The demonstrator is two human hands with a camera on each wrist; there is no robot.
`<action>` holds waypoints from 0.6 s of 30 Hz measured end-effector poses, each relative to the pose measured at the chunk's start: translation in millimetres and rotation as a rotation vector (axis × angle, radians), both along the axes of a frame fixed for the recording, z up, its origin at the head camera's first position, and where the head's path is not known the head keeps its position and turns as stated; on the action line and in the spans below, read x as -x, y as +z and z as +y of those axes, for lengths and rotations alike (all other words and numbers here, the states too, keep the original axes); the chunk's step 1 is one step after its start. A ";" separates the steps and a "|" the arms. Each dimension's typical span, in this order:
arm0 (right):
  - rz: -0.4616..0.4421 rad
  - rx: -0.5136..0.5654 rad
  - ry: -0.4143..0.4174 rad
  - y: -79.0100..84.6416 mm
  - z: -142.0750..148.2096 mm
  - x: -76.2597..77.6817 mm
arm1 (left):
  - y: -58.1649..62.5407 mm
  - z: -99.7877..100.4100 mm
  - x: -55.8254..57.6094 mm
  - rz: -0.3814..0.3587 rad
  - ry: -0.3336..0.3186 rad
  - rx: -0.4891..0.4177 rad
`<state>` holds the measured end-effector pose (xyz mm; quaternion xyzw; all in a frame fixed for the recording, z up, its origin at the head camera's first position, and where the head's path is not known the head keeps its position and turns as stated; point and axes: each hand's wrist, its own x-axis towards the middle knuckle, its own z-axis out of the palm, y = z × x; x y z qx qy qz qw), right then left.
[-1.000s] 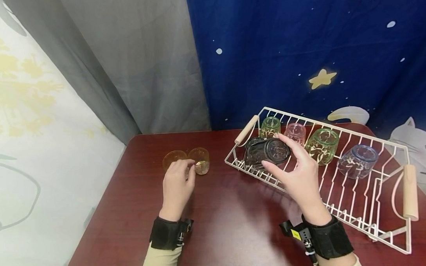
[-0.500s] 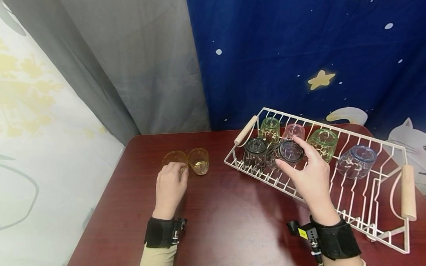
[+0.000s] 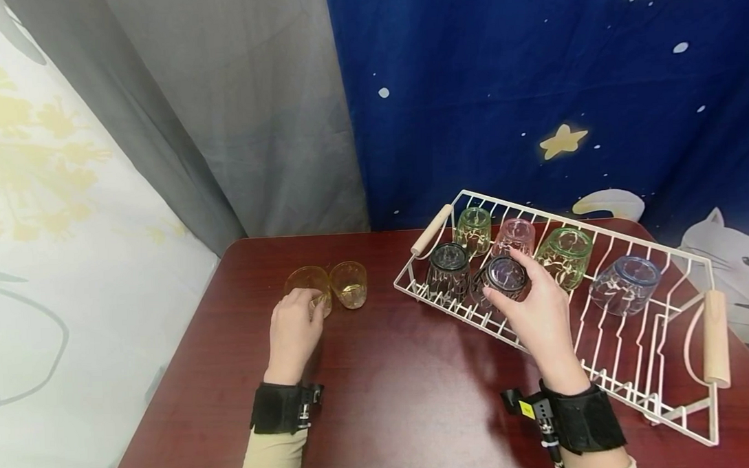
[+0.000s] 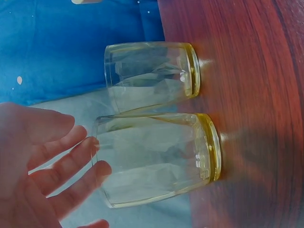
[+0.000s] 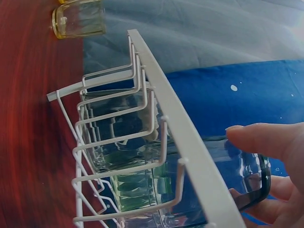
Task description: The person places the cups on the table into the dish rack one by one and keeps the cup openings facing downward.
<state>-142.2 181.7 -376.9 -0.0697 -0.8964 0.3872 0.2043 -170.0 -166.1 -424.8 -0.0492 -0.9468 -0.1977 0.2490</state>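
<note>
My right hand [image 3: 541, 318] holds a dark grey glass [image 3: 506, 274] upside down over the front of the white wire rack [image 5: 175, 118], thumb on one side and fingers on the other. In the right wrist view its thick base faces my palm and its mouth points into the rack. Beside it, a second dark grey glass [image 3: 448, 271] stands inverted in the rack. My left hand [image 3: 293, 333] is at the larger yellow glass [image 4: 152, 161], which stands upright on the table. Its fingers are loosely bent at the rim, thumb apart; contact is unclear. A smaller yellow glass [image 3: 349, 284] stands close beside.
Inverted in the rack's back row are a small green glass [image 3: 473, 230], a pink glass [image 3: 516, 236], a larger green glass [image 3: 567, 255] and a blue glass [image 3: 624, 285]. Wooden handles [image 3: 715, 339] rise at both rack ends. A curtain [image 3: 284, 127] hangs behind the table.
My right hand has carried the dark grey glass rightward from in front of the other dark glass, then slightly lower. My left hand has shifted left, from the smaller yellow glass to the larger one.
</note>
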 end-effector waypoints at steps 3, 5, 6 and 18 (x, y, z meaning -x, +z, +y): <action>-0.041 0.000 0.012 -1.8 -1.1 1.8 | -1.6 -1.7 0.4 -0.023 0.003 0.006; -0.064 -0.011 0.016 -2.2 -0.9 2.4 | -2.8 -1.9 1.2 -0.029 0.002 0.010; -0.072 -0.019 0.018 -2.4 -0.9 2.9 | -3.5 -2.0 1.8 -0.031 0.002 0.012; -0.150 -0.092 0.050 -8.9 -1.0 9.2 | -11.3 -6.2 10.5 -0.049 0.018 0.079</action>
